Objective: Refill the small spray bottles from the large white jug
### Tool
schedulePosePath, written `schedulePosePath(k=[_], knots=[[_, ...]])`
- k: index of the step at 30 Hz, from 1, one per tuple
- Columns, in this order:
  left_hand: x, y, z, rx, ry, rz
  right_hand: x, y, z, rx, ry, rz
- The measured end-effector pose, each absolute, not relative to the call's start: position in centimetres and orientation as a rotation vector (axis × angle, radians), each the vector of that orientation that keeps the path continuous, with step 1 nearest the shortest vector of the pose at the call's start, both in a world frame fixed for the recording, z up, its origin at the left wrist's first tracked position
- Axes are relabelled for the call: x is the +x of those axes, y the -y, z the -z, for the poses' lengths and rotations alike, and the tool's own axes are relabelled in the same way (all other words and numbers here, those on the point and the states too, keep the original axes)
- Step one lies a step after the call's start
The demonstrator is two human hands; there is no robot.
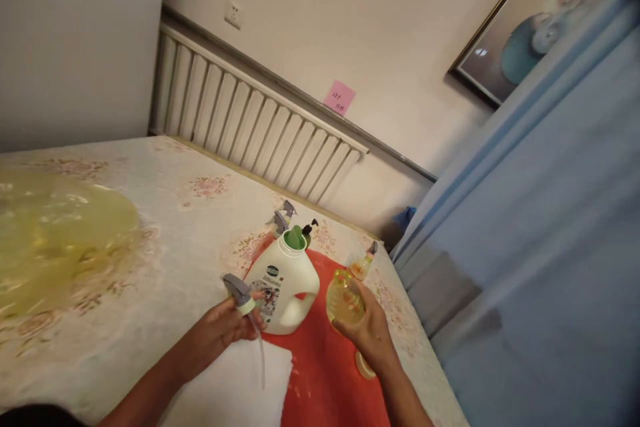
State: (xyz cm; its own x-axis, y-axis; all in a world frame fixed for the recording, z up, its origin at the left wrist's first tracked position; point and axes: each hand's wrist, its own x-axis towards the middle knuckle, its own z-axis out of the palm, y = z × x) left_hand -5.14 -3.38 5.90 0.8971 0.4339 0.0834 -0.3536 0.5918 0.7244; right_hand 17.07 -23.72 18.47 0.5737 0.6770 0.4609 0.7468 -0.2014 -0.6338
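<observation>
My left hand [225,328] is closed around a grey spray trigger head [240,290], whose thin dip tube hangs below the fingers. In my right hand [367,327] is a clear yellowish bottle [344,300] without a sprayer on top, its mouth facing up and away. Between the hands stands a large cream jug [285,280] with a printed label, a side handle and a green piece in its uncapped neck. A round pale-yellow cap [365,365] lies partly hidden by my right wrist.
Beneath these is a red mat [320,373] with a white cloth [240,387] beside it. Behind stand other grey spray heads [284,213], a black pump top [311,227] and a small spray bottle [361,265]. A large yellow translucent object [70,233] sits left; a blue curtain [540,213] hangs right.
</observation>
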Motion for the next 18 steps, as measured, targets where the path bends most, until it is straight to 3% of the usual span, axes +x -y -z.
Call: schedulePosePath(k=[10,18], knots=[[-5.5,0.6,-2.4,0.74,-0.008,-0.32,18.4,18.2,-24.7,-2.155,1.573,0.525],[-5.1,-0.2,-1.5,0.703,-0.003,-0.324,17.1,15.9,-27.7,-2.408,1.773,0.605]])
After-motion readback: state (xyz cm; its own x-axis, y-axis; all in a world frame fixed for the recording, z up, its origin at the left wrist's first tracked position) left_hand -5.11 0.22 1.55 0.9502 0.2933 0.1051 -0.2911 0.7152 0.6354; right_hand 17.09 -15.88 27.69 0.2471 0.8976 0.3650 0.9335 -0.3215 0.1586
